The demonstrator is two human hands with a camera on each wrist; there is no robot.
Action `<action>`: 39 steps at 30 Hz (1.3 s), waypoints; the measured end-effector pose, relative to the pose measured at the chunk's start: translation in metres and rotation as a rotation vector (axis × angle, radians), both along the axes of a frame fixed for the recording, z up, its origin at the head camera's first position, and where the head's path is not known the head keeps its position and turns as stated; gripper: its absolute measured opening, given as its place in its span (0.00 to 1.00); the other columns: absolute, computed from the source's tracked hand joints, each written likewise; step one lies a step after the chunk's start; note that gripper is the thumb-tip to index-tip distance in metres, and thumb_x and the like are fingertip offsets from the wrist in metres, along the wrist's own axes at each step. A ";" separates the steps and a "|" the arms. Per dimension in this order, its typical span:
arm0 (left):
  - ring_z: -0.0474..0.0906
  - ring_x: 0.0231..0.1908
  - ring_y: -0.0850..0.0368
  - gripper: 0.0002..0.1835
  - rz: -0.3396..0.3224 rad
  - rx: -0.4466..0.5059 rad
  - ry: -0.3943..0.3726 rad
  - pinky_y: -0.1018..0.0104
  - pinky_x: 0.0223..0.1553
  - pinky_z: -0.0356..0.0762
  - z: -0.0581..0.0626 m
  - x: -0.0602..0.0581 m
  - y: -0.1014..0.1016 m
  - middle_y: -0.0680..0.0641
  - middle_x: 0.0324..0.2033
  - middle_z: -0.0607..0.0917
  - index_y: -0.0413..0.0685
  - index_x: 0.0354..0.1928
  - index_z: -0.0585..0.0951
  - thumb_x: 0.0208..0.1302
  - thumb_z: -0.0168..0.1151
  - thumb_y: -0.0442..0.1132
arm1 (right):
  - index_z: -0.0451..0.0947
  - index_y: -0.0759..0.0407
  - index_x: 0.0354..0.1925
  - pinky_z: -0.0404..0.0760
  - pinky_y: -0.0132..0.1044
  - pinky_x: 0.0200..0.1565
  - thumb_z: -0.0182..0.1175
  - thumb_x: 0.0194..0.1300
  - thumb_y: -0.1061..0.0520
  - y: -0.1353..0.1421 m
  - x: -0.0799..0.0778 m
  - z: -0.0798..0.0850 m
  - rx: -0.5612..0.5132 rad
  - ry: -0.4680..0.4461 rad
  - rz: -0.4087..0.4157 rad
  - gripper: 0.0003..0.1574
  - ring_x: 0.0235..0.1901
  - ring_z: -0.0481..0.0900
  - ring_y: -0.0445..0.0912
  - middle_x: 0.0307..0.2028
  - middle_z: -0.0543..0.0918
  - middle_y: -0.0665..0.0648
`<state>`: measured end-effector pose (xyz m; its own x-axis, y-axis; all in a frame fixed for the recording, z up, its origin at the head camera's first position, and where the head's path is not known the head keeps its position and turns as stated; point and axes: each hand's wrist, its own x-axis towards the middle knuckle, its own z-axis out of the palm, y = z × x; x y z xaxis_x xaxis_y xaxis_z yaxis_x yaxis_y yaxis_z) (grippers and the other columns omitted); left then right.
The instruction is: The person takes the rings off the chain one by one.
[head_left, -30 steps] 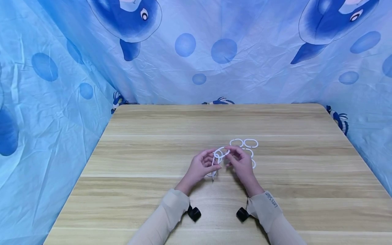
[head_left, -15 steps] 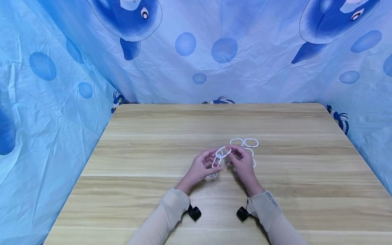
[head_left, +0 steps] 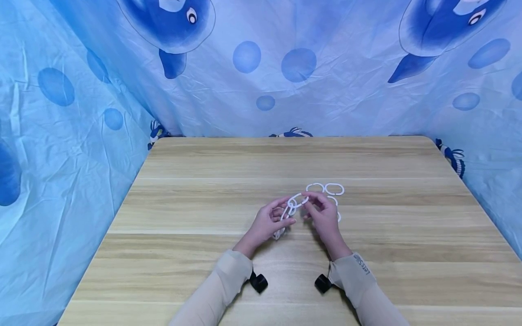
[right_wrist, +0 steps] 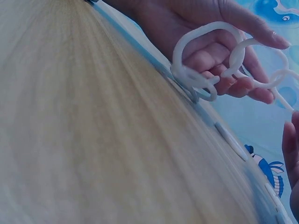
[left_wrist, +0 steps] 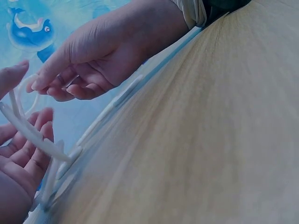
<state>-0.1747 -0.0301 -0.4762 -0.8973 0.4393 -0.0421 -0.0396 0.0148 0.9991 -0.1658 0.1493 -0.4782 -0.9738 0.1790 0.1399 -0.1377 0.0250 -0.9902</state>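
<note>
Between the two hands hangs a short chain of white plastic links (head_left: 296, 196), oval rings joined through one another. My left hand (head_left: 267, 222) holds the chain with bent fingers, its thumb stretched out. In the right wrist view, a lower link (right_wrist: 178, 49) hangs in front of the left hand's fingers. My right hand (head_left: 325, 222) pinches the end link at its right side between thumb and fingertip, which the left wrist view shows near the link's edge (left_wrist: 35, 78). Part of the chain is hidden behind the left hand's thumb.
Several loose white links (head_left: 334, 184) lie on the wooden table (head_left: 204, 208) just beyond and beside the right hand, which partly covers some. A blue sea-patterned curtain (head_left: 261, 77) hangs behind the table and at its sides.
The held end link and the right hand's fingertips have shifted slightly to the right. The chain's lower end has swung a little left under the left hand. Loose links stay put.
</note>
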 end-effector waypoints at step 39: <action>0.79 0.38 0.68 0.29 0.169 0.052 0.069 0.79 0.45 0.80 0.003 -0.002 0.000 0.30 0.48 0.80 0.33 0.58 0.73 0.52 0.70 0.28 | 0.78 0.78 0.44 0.88 0.40 0.36 0.61 0.57 0.75 0.000 0.000 0.001 -0.108 0.085 -0.010 0.14 0.40 0.85 0.39 0.46 0.82 0.55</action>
<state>-0.1771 -0.0303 -0.4734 -0.9586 0.2817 0.0406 0.0311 -0.0383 0.9988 -0.1656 0.1493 -0.4776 -0.9575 0.2068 0.2012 -0.2213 -0.0790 -0.9720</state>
